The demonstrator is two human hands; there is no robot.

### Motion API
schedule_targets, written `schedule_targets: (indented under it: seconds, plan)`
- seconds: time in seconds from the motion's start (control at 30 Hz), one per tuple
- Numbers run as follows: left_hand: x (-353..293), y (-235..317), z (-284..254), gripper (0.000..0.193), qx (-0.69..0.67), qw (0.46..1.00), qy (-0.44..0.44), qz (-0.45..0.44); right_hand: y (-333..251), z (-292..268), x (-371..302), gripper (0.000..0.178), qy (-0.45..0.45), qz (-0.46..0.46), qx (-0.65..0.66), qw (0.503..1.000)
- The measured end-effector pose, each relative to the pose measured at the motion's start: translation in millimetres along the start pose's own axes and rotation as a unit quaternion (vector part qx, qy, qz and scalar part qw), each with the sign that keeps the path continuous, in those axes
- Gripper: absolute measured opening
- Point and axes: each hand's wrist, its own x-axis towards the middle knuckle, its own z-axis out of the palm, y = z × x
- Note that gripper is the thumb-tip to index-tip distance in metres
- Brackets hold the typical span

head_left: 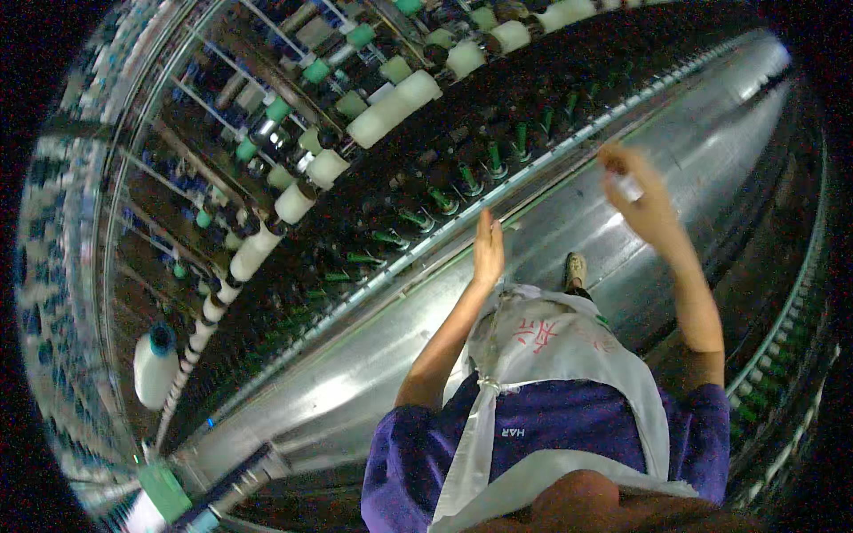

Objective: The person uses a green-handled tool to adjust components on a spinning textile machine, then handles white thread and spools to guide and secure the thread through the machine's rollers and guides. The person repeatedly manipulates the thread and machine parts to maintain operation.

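My left hand (487, 249) is held upright near the front rail (426, 246) of a long spinning machine, its fingers stretched out and nothing visible in them. Farther right, my right hand (653, 209) is raised over the walkway, its fingers curled round a small white thing (629, 186) with a dark reddish part beside it. Blur hides what kind of thing that is. Behind the rail stands a row of green bobbins (495, 160) on spindles, closest to my left hand.
White rollers (395, 108) run along the machine above the bobbins. A white yarn cone (155, 369) is at the far left. A shiny floor (346, 386) curves between this machine and another row of bobbins (751, 404) on the right. My shoe (576, 269) shows below my hands.
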Motion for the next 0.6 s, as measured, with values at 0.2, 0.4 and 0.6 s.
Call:
schedule_targets:
  seconds: [0.2,0.4,0.6]
  plan:
    - [99.0,-6.6,29.3,0.057,-0.018,0.949,0.305,-0.082,144.2,23.4,-51.9,0.032,-0.283,-0.115,-0.177,0.936]
    - [135.2,12.4,33.9,0.054,-0.169,0.888,0.42,-0.078,225.2,-14.7,-69.3,0.03,-0.363,-0.085,-0.251,0.894]
    - [93.1,120.8,-7.2,0.024,-0.175,0.892,0.416,0.033,258.4,-17.3,-48.2,0.022,-0.408,-0.078,-0.333,0.846]
